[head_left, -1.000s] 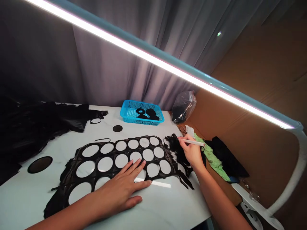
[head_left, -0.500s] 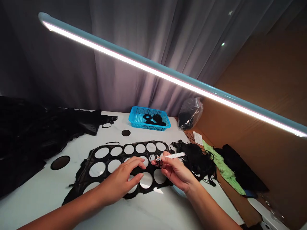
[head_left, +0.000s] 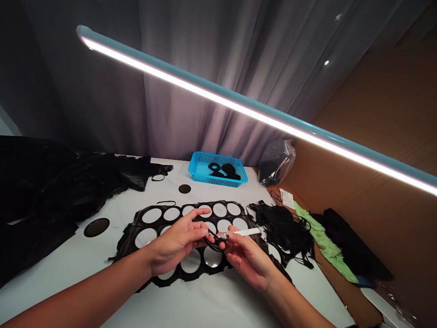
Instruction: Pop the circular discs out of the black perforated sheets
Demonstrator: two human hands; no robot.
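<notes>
Your left hand (head_left: 182,237) pinches a thin black strip (head_left: 212,247); your right hand (head_left: 247,253) pinches a white tool (head_left: 248,232), tip beside the strip. Holed black sheet (head_left: 202,265) lies below your fingers. Hold the strip taut, left fingertips clear of the tip.

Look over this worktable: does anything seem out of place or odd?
Possibly the larger dark disc and smaller dark disc: both lie loose on the table, while other black pieces sit in the blue basket. The black scraps right of the holed sheet look tangled.
</notes>
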